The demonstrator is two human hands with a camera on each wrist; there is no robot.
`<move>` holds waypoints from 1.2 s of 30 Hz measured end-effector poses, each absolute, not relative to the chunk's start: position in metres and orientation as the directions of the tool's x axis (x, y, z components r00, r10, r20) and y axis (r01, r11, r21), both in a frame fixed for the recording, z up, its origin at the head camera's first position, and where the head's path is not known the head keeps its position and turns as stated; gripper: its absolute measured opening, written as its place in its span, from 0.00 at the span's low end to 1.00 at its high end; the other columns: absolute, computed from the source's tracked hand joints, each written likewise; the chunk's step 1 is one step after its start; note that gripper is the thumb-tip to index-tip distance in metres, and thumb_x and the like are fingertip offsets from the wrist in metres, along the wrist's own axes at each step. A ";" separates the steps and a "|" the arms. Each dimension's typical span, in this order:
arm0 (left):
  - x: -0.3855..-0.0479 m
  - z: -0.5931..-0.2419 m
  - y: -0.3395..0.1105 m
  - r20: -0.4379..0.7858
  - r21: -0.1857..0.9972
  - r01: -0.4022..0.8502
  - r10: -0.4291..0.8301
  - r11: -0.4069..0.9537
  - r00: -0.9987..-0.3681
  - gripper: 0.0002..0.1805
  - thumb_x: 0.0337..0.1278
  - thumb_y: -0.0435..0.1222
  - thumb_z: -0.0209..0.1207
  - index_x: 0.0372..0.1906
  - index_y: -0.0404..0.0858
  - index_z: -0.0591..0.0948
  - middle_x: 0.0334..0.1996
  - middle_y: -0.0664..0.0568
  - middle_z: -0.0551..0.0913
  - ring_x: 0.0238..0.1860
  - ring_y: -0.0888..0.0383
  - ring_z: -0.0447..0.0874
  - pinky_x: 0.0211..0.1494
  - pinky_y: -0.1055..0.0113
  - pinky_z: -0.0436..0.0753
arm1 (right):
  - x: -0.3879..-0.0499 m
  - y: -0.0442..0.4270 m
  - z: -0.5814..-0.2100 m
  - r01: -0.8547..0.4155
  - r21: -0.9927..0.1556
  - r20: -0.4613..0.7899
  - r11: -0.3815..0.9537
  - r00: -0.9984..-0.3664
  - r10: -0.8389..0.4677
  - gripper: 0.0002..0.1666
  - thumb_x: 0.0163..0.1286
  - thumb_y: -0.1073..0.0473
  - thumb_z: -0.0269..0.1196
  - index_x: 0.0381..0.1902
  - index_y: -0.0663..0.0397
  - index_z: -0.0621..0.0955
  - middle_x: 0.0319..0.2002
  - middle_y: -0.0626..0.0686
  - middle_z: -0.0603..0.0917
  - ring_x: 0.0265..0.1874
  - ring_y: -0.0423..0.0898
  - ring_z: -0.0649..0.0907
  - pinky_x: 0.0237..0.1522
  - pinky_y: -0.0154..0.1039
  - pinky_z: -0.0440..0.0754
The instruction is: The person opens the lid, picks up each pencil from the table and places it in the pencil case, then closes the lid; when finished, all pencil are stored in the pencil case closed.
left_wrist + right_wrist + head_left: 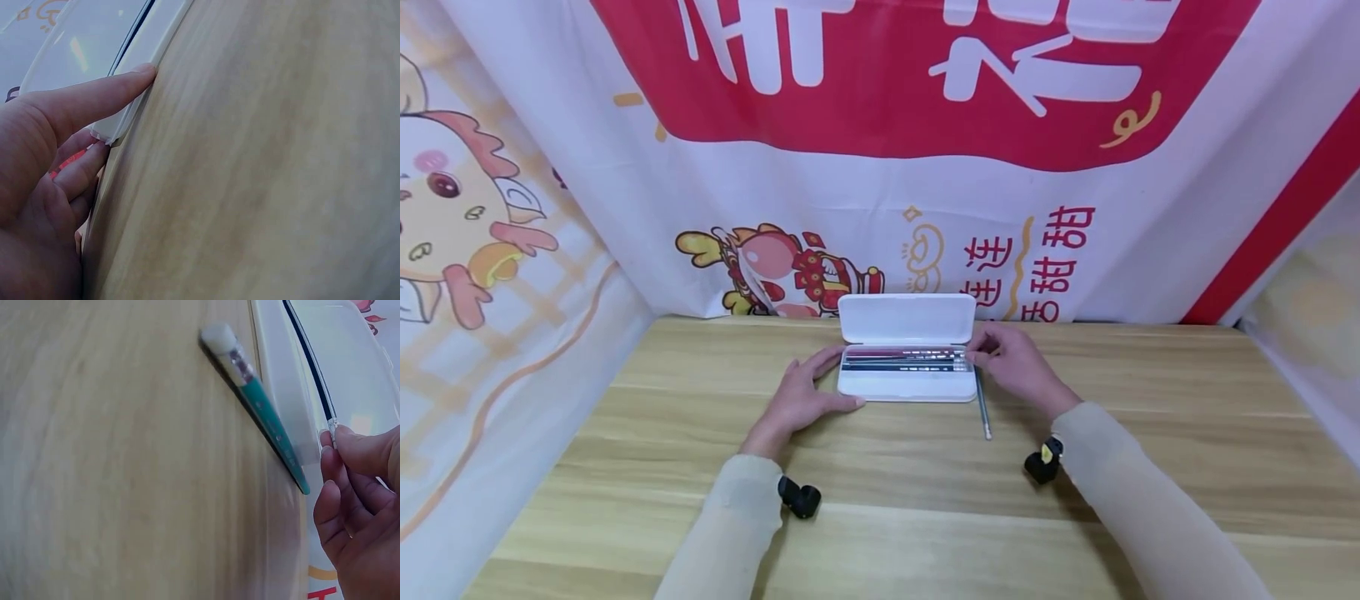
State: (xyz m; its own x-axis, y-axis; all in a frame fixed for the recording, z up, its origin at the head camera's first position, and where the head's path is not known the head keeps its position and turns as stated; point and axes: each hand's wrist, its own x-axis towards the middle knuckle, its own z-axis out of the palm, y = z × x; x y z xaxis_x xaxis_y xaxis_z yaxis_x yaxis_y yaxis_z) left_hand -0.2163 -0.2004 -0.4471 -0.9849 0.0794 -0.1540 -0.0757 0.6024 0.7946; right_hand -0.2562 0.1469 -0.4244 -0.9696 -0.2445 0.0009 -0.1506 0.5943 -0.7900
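An open white pencil case [907, 387] lies on the table with its lid [907, 318] raised at the back. Several pencils [895, 360] lie side by side inside it, their eraser ends to the right. My left hand [801, 395] holds the case's left end, its thumb along the front rim and its fingers around the far side. At the case's right end, my right hand [1011, 358] pinches the ferrule end of a dark pencil [312, 362] between thumb and fingers; the eraser is hidden. A green pencil [270, 415] with a white eraser lies outside, against the case's right end.
The wood-grain table [910, 500] ends at a white and red printed cloth [880, 200] hanging behind the case. Another printed cloth [482, 208] hangs at the left. A black wrist camera [800, 497] sits on the left sleeve, another [1043, 461] on the right.
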 end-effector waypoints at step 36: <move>-0.216 -0.447 -0.199 -0.125 0.789 -0.042 0.094 0.613 -0.988 0.51 0.52 0.48 0.82 0.82 0.54 0.70 0.82 0.53 0.70 0.89 0.45 0.50 0.92 0.47 0.30 | -0.261 0.134 -0.431 -0.154 -0.746 0.002 0.648 -0.974 -0.229 0.02 0.77 0.62 0.68 0.45 0.51 0.86 0.44 0.52 0.87 0.44 0.51 0.83 0.50 0.44 0.85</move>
